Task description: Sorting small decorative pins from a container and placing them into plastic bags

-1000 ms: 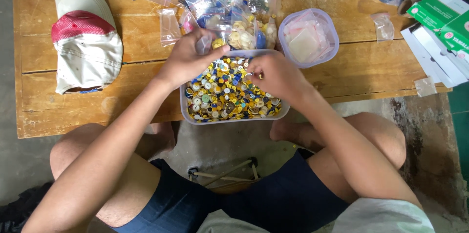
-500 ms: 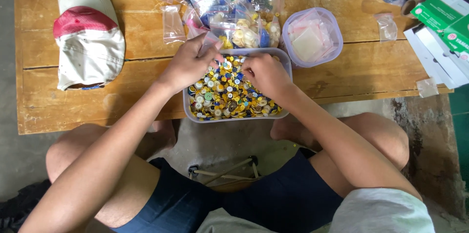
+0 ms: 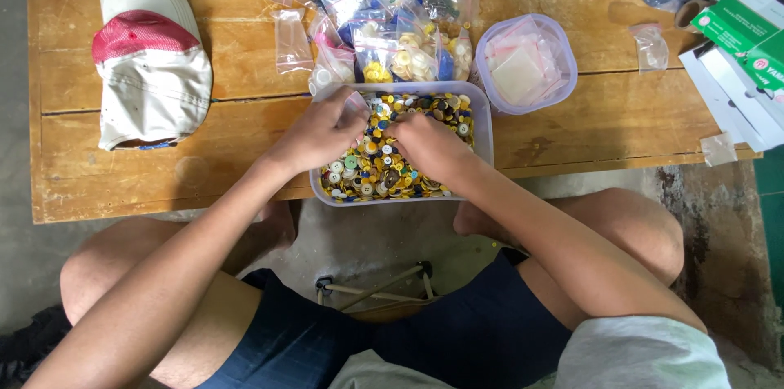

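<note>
Both hands are down in a rectangular clear plastic tub (image 3: 483,124) heaped with small buttons (image 3: 367,173), mostly yellow with white, blue and green mixed in. The left hand (image 3: 314,134) has its fingers curled at the tub's near-left corner, pinching what looks like a small clear plastic bag (image 3: 353,102) between thumb and fingertips, though the film is so thin against the buttons that its edges are hard to make out. The right hand (image 3: 429,146) rests knuckles-up on the heap with the fingertips tucked toward the left hand; whether it is closed on a button cannot be told, since the fingertips are hidden under the hand. The buttons look light, hard and smooth, so they would slide over one another and slip from a loose pinch; each is best taken by its rim between thumb and forefinger, while the bag is limp and wants holding at its mouth. The tub sits at the near edge of a worn wooden table (image 3: 131,185), overhanging it slightly above the person's knees. Just behind the tub lies a pile of small bags of sorted buttons (image 3: 400,54), and to its right a round clear container (image 3: 563,71) of empty bags. A red and white cap (image 3: 147,71) lies well to the left.
</note>
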